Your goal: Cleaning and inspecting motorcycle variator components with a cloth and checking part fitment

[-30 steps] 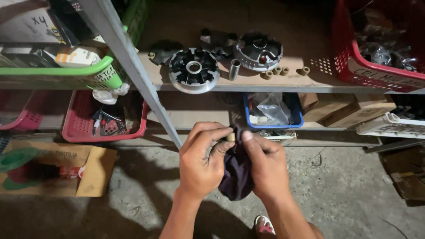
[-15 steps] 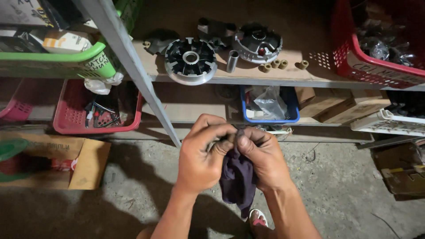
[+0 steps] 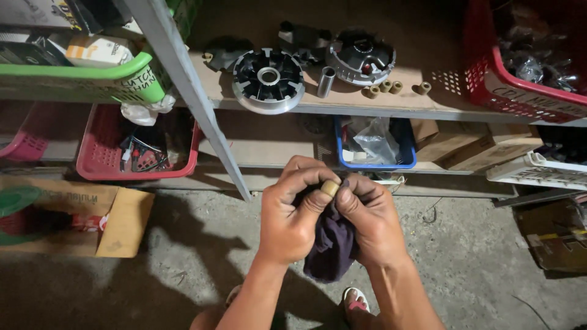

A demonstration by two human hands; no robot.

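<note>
My left hand [image 3: 293,211] and my right hand [image 3: 370,220] are pressed together in front of a shelf. Between the fingertips sits a small tan roller [image 3: 331,187]. A dark purple cloth [image 3: 330,247] is bunched between both palms and hangs below them. On the wooden shelf [image 3: 428,101] above lie a round finned metal pulley disc [image 3: 268,79], a second round metal clutch part [image 3: 361,58], a short metal sleeve [image 3: 326,81] and several more tan rollers [image 3: 385,88].
A slanted grey shelf post [image 3: 195,104] runs down the left. A green basket [image 3: 85,79], red baskets [image 3: 137,153] [image 3: 520,79], a blue tray [image 3: 374,146], a white tray [image 3: 538,174] and cardboard boxes [image 3: 79,220] surround me. Concrete floor lies below, with my sandalled foot [image 3: 356,300].
Both hands have stayed together on the cloth and roller; the roller now shows at the fingertips. The view has shifted slightly, and the shelf looks closer.
</note>
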